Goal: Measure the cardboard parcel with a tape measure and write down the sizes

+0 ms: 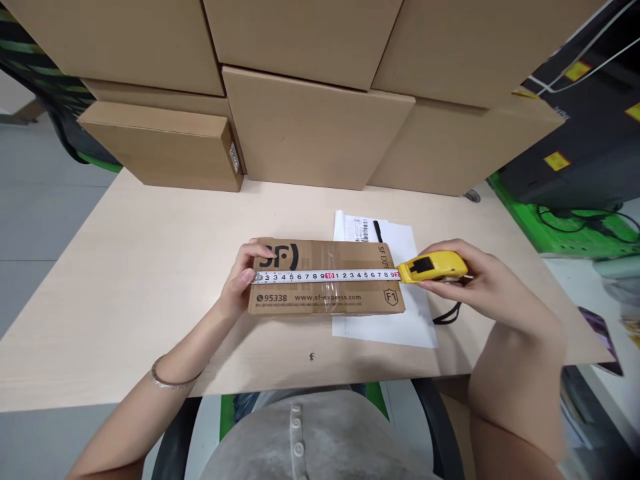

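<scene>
A small brown cardboard box [310, 303] with black SF lettering lies on the table in front of me. Across its top, from left edge to right edge, runs the white blade of a yellow tape measure [435, 265]. My left hand [243, 273] is closed around the box's left end, its thumb by the blade's end and a finger on the box top. Wrapped round the yellow case, just past the box's right edge, is my right hand [465, 273]. A dark wrist strap [447, 315] hangs below that hand.
Large cardboard boxes [310, 133] form a wall along the table's [125, 287] back. A flatter carton [175, 150] stands at the back left. White paper [385, 331] and a black pen [377, 231] lie partly behind and under the box. At the right are a phone [599, 333] and a green crate [575, 233].
</scene>
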Available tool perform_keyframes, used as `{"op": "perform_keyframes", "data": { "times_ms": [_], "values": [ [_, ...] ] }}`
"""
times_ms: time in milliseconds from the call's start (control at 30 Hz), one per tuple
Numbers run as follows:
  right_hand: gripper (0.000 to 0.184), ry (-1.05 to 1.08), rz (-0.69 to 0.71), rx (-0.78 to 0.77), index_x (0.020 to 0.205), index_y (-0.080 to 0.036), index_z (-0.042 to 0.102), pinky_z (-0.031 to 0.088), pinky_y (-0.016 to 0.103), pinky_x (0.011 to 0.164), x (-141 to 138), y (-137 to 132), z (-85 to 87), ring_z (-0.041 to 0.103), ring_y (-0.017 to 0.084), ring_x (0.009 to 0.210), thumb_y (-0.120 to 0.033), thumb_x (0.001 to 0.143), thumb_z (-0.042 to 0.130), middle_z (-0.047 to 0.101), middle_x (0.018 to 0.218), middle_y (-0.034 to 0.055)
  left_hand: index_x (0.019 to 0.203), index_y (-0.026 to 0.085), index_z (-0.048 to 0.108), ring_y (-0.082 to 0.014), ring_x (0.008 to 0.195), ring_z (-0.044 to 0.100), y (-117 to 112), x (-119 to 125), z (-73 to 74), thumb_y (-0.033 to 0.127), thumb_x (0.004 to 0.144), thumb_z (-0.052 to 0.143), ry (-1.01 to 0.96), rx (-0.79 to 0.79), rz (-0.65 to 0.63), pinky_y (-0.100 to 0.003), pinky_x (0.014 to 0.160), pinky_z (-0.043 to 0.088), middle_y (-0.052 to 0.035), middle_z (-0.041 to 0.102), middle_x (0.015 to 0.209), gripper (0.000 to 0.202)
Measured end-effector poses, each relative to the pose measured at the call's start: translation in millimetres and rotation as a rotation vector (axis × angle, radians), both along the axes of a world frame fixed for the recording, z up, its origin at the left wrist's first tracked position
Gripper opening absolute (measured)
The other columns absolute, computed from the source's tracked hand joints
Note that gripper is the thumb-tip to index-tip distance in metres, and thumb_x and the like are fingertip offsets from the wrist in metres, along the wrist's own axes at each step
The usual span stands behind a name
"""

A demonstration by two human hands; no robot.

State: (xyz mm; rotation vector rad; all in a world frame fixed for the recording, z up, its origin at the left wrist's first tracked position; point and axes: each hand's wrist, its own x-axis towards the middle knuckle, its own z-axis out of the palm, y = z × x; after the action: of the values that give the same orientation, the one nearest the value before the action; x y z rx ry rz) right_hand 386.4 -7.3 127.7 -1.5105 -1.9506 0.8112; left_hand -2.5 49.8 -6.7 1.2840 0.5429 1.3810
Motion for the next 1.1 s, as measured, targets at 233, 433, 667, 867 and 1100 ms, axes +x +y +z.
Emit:
{"op": "perform_keyframes", "data": {
  "times_ms": [233,433,667,867,1100],
  "values": [
    [0.025,-0.080,0.039,0.039,0.102,-0.032,0.071,0.054,0.035,0.060,-11.2,-1.0,22.4,0.068,0.022,0.074,-0.050,0.088,0.081,0.073,0.094,0.0030,0.107,0.031,0.073,-0.0247,0.101,0.058,-0.1,0.1,-1.0,0.060,0.089,0.069,0.021,0.025,0.032,-0.037,0.084,0.050,-0.0036,0.061,0.105,0.035],
    [0.029,-0.243,0.227,0.086,0.109,-0.027,0.068,0.051,0.033,0.062,-71.7,15.4,30.8,0.071,0.022,0.074,-0.051,0.094,0.073,0.076,0.093,0.0016,0.109,0.031,0.071,-0.0249,0.099,0.057,-1.3,-0.5,1.6,0.063,0.093,0.062,0.106,0.050,0.090,-0.039,0.087,0.049,-0.0032,0.060,0.104,0.037],
    [0.025,-0.243,0.458,0.347,0.120,-0.022,0.063,0.060,0.041,0.081,-153.9,16.0,17.8,0.077,0.029,0.102,-0.037,0.101,0.069,0.079,0.119,0.0094,0.129,0.030,0.066,-0.0304,0.114,0.058,-9.9,-20.7,-4.0,0.071,0.103,0.033,0.295,0.244,0.094,-0.049,0.101,0.049,-0.0090,0.062,0.120,0.059],
    [0.038,0.226,-0.167,0.239,0.117,-0.029,0.063,0.058,0.034,0.064,-99.8,9.7,12.9,0.073,0.024,0.088,-0.055,0.092,0.076,0.075,0.111,0.0063,0.151,0.032,0.054,-0.0342,0.129,0.054,-33.5,-60.0,18.0,0.058,0.101,0.055,0.594,0.461,-0.021,-0.054,0.107,0.049,-0.0138,0.057,0.138,0.056],
    [0.041,0.528,-0.318,-0.242,0.083,-0.023,0.057,0.026,0.025,0.038,-59.1,13.4,-12.7,0.033,0.007,0.044,-0.059,0.087,0.077,0.051,0.065,-0.0046,0.153,0.041,0.054,-0.0251,0.107,0.061,-58.6,-60.9,43.2,0.049,0.093,0.076,0.774,0.578,0.041,-0.038,0.084,0.061,-0.0081,0.058,0.116,0.064]
  ]
}}
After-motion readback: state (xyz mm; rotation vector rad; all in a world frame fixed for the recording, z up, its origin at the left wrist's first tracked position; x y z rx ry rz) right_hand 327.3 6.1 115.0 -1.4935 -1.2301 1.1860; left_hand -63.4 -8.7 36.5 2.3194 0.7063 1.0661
